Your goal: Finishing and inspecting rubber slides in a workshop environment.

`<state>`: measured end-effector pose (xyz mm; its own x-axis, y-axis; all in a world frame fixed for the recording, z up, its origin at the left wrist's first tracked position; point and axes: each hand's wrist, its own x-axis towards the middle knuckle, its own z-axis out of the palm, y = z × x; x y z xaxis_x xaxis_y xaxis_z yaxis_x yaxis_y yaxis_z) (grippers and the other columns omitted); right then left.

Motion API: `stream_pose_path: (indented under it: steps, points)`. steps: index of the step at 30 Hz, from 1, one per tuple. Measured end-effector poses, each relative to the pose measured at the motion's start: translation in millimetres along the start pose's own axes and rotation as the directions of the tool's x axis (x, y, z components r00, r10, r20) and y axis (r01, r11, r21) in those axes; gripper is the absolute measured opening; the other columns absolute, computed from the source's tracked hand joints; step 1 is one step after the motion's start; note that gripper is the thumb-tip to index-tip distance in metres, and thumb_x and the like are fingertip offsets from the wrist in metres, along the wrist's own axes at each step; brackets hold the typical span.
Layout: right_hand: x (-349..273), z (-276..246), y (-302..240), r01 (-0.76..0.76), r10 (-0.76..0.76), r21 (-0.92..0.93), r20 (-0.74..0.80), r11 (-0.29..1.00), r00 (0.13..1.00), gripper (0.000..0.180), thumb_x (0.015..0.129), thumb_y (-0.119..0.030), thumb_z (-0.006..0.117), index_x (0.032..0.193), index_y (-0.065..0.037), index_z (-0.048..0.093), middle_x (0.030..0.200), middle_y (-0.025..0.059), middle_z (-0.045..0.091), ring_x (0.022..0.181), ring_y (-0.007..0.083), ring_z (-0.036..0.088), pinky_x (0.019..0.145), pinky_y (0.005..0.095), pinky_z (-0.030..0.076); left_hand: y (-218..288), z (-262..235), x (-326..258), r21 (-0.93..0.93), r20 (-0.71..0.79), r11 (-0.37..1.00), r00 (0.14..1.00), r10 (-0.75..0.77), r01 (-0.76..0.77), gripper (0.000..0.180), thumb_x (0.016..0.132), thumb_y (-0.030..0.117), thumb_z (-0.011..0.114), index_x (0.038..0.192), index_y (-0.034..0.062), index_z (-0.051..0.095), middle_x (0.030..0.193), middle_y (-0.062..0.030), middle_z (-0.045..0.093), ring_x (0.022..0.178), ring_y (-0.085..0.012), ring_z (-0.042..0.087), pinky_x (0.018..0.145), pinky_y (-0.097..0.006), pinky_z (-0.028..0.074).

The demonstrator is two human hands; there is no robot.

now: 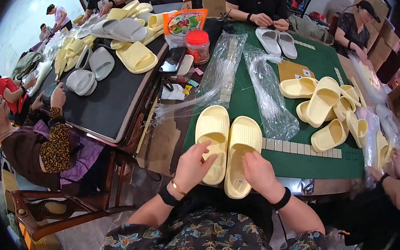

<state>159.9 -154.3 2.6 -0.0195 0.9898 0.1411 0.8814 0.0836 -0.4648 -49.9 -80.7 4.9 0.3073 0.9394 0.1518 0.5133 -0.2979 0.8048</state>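
Two pale yellow slippers lie side by side at the near edge of the green table, toes pointing away from me. Over the inner edge of the left slipper (212, 124) is my left hand (193, 168), its thumb and fingers apart. My right hand (259, 171) is at the right slipper (243, 137), fingertips bunched together by its foot opening. Whatever those fingertips may pinch is too small to make out. A small round label shows on the right slipper's heel.
More yellow slippers (323, 101) are heaped on the right. Clear bags of thin plastic strands (272, 98) and a row of white tiles (303, 148) lie on the green table (320, 169). A red-lidded jar (198, 47) stands behind. Co-workers sit around; a wooden chair (68, 205) is at left.
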Motion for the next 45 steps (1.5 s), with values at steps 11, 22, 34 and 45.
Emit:
stream_pose_path:
  steps: [11, 22, 34, 45]
  points:
    - [1, -18, -9, 0.079, -0.054, 0.170, -0.142, 0.982, 0.988, 0.030, 0.086, -0.003, 0.057, 0.115, 0.000, 0.058, 0.102, 0.0190, 0.064, 0.087, 0.0382, 0.064, 0.073, 0.0424, 0.053, -6, 7, 3, 0.166, -0.029, 0.857, 0.866, 0.499, -0.488, 0.030, 0.075, 0.008, 0.069, 0.105, 0.0049, 0.064, 0.093, -0.0101, 0.064, 0.085, -0.0279, 0.062, 0.078, -0.039, 0.051]
    - [-3, -25, -6, 0.123, -0.068, 0.249, -0.215, 0.961, 0.974, 0.014, 0.083, 0.000, 0.062, 0.097, -0.001, 0.065, 0.085, 0.0160, 0.065, 0.074, 0.0324, 0.065, 0.064, 0.0365, 0.052, 4, 0, -5, 0.203, 0.179, 0.882, 0.902, 0.393, -0.425, 0.015, 0.083, 0.020, 0.066, 0.095, 0.0110, 0.068, 0.074, -0.0065, 0.063, 0.066, -0.0237, 0.065, 0.059, -0.035, 0.052]
    - [-4, -20, -1, 0.118, -0.055, 0.263, -0.235, 0.958, 0.971, 0.014, 0.083, -0.003, 0.063, 0.096, -0.003, 0.066, 0.085, 0.0147, 0.064, 0.075, 0.0332, 0.064, 0.065, 0.0386, 0.052, -11, 34, 18, 0.438, -0.001, 0.799, 0.889, 0.458, -0.411, 0.030, 0.079, 0.006, 0.058, 0.109, 0.0048, 0.063, 0.090, -0.0086, 0.065, 0.084, -0.0232, 0.064, 0.074, -0.033, 0.052]
    - [33, -24, 52, -0.067, 0.127, 0.231, -0.258, 0.971, 0.958, 0.028, 0.088, -0.012, 0.061, 0.114, 0.001, 0.062, 0.093, 0.0137, 0.067, 0.074, 0.0214, 0.064, 0.068, 0.0312, 0.052, -11, 21, 13, 0.454, 0.039, 0.770, 0.873, 0.485, -0.448, 0.036, 0.079, 0.003, 0.057, 0.114, 0.0050, 0.062, 0.090, -0.0078, 0.065, 0.081, -0.0231, 0.065, 0.073, -0.034, 0.052]
